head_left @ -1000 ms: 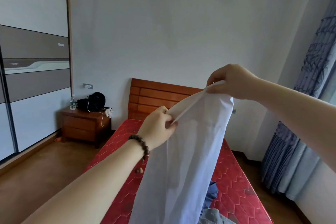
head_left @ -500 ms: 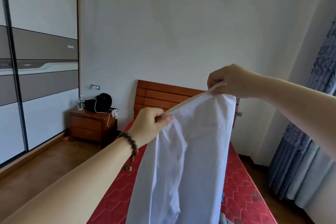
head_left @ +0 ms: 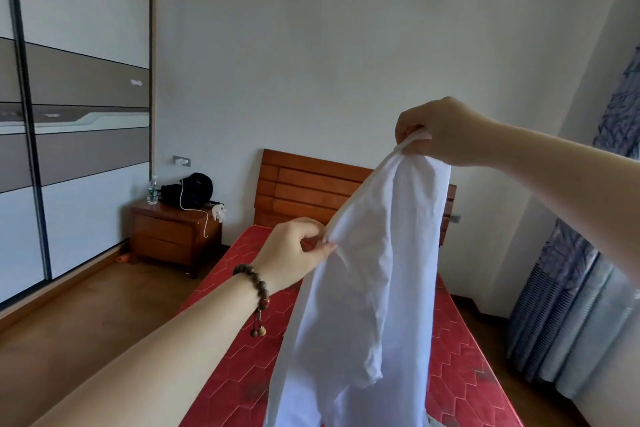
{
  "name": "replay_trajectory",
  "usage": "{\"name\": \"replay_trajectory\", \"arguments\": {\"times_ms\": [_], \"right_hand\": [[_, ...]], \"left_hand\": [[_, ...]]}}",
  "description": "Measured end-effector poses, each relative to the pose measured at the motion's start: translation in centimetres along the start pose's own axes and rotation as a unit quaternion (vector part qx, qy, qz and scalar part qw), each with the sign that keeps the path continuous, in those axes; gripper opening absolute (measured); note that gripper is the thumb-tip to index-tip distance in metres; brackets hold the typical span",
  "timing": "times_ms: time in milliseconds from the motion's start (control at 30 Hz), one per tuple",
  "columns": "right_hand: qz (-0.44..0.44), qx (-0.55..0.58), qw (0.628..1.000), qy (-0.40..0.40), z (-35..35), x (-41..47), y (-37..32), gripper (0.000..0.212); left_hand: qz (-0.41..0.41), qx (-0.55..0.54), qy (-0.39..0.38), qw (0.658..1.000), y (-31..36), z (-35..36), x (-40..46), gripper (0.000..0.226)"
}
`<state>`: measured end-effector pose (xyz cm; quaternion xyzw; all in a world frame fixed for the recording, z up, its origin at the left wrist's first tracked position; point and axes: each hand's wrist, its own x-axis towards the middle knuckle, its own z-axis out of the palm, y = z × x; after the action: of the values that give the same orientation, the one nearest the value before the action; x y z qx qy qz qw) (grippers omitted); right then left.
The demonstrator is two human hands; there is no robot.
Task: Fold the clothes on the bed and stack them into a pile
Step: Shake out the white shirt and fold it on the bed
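Note:
A white garment (head_left: 367,288) hangs in the air in front of me, above the red mattress of the bed (head_left: 457,374). My right hand (head_left: 440,130) pinches its top edge up high. My left hand (head_left: 294,253), with a bead bracelet on the wrist, pinches the same edge lower and to the left. The cloth drops down past the bottom of the frame. Other clothes on the bed are hidden behind it.
A wooden headboard (head_left: 304,184) stands against the far wall. A nightstand (head_left: 173,236) at the left holds a water bottle and a black bag. A sliding wardrobe (head_left: 69,114) lines the left wall. Blue curtains (head_left: 571,305) hang at the right.
The view has swung to the left and up. My hands have spread further apart along the garment's edge, with my left hand now lower. The clothes seen on the bed earlier are out of sight.

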<state>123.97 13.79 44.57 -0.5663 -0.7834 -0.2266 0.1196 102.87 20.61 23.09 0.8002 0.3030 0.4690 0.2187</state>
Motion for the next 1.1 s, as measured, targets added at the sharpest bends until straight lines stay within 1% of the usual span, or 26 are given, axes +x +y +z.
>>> {"name": "replay_trajectory", "arguments": {"times_ms": [100, 133, 233, 267, 333, 433, 500, 600, 633, 700, 833, 933, 1000, 1067, 1100], "right_hand": [[-0.011, 0.002, 1.000, 0.007, -0.2, 0.1, -0.1, 0.016], [-0.011, 0.002, 1.000, 0.008, -0.2, 0.1, -0.1, 0.016], [-0.004, 0.005, 1.000, 0.015, -0.3, 0.1, 0.1, 0.016], [0.000, 0.002, 1.000, 0.017, -0.3, 0.1, 0.3, 0.015], [0.007, -0.004, 1.000, 0.020, -0.3, 0.2, 0.5, 0.013], [0.022, 0.004, 0.999, 0.029, -0.1, 0.1, 1.0, 0.009], [0.036, 0.010, 0.999, 0.027, 0.2, 0.0, 1.5, 0.008], [0.062, 0.016, 0.998, 0.017, 1.0, -0.4, 2.5, 0.006], [0.072, 0.019, 0.997, 0.015, 1.3, -0.6, 2.9, 0.006], [0.095, 0.027, 0.995, 0.011, 2.0, -1.1, 3.8, 0.006], [0.135, 0.045, 0.990, 0.000, 3.5, -2.2, 5.7, 0.007], [0.164, 0.073, 0.984, 0.001, 4.3, -2.9, 7.1, 0.009], [0.180, 0.094, 0.979, 0.008, 4.6, -3.0, 7.8, 0.007], [0.187, 0.102, 0.977, 0.021, 4.8, -2.8, 8.2, 0.004], [0.192, 0.100, 0.976, 0.026, 4.9, -2.6, 8.3, 0.003]], "left_hand": [[-0.022, 0.000, -0.003, 1.000, -0.4, 1.5, -0.5, 0.013], [-0.033, -0.001, -0.003, 0.999, -0.6, 2.0, -0.6, 0.017], [-0.063, 0.016, 0.013, 0.998, -1.3, 4.1, -1.5, 0.042], [-0.070, 0.027, 0.023, 0.997, -1.6, 4.8, -1.9, 0.046], [-0.085, 0.051, 0.036, 0.994, -2.4, 6.5, -3.1, 0.050], [-0.134, 0.069, 0.013, 0.988, -3.8, 9.1, -5.8, 0.047], [-0.159, 0.048, -0.005, 0.986, -4.7, 10.2, -7.6, 0.050], [-0.213, -0.026, 0.014, 0.977, -5.9, 9.7, -8.6, 0.061], [-0.238, -0.047, 0.021, 0.970, -6.4, 8.9, -8.6, 0.060], [-0.279, -0.062, 0.033, 0.958, -7.6, 6.9, -8.3, 0.049], [-0.300, -0.060, 0.061, 0.950, -9.2, 1.5, -6.8, 0.026], [-0.273, -0.080, 0.065, 0.957, -9.5, -3.3, -4.8, 0.006], [-0.245, -0.082, 0.041, 0.965, -9.1, -6.1, -3.5, 0.011], [-0.226, -0.053, 0.024, 0.972, -8.5, -8.3, -2.2, 0.010], [-0.215, -0.050, 0.027, 0.975, -8.1, -9.2, -1.5, 0.008]]}}
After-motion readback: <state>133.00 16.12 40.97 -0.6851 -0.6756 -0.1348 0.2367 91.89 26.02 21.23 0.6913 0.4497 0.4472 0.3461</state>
